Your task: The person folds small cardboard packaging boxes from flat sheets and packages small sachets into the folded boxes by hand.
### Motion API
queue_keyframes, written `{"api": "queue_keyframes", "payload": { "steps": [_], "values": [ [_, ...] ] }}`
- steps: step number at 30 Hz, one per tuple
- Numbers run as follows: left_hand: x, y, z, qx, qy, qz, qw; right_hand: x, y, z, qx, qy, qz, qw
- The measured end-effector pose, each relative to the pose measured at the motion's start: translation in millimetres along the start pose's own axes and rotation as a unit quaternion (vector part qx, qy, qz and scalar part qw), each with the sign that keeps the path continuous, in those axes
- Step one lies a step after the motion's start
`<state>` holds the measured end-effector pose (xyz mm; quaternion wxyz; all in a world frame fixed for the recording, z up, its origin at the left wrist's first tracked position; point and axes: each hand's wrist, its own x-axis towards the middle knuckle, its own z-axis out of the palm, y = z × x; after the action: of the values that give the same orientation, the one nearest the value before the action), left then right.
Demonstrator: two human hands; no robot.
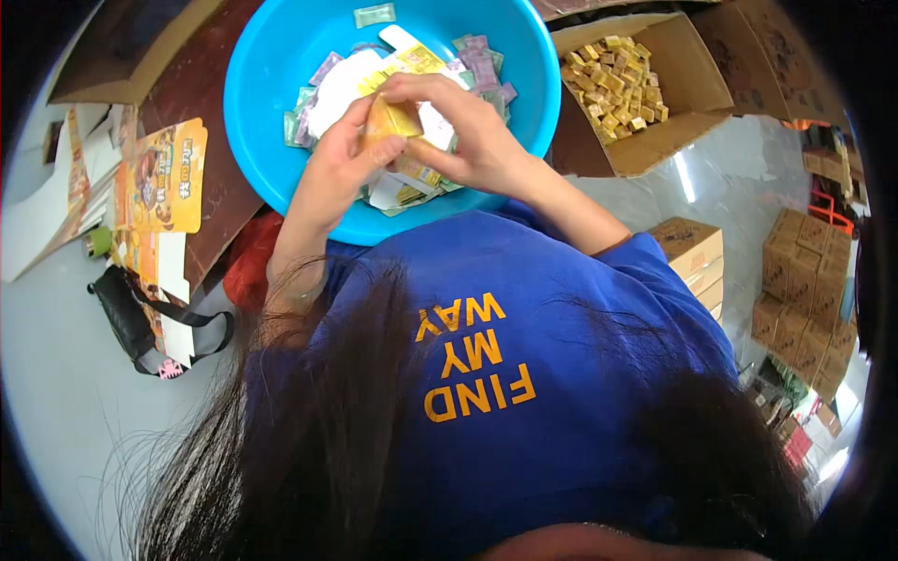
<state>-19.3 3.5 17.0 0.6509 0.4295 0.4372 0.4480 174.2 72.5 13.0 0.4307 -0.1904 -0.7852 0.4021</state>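
Both hands are over a large blue basin (248, 122), closed around a small yellow box (395, 118). My left hand (339, 154) grips its left side, with the thumb along the near face. My right hand (458, 117) curls over from the right, its fingertips meeting the top edge. Part of the box is hidden behind the fingers. Beneath the hands lie unfolded white and yellow printed cartons (416, 62). Around them in the basin are small purple packets (484, 71) and green packets (305, 99). A single green packet (375, 14) sits near the basin's far side.
To the right an open cardboard box (687, 131) contains many small gold boxes (617, 89). On the left stand flat orange printed cartons (168, 178) and a black bag (126, 313) with a strap. Stacked brown cartons (800, 262) are farther right.
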Motion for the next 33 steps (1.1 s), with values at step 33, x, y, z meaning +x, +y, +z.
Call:
{"api": "queue_keyframes", "payload": {
  "steps": [33],
  "values": [
    [32, -29, 15, 0.034, 0.119, 0.098, 0.988, 28, 8, -18, -0.150, 0.038, -0.007, 0.988]
  ]
}}
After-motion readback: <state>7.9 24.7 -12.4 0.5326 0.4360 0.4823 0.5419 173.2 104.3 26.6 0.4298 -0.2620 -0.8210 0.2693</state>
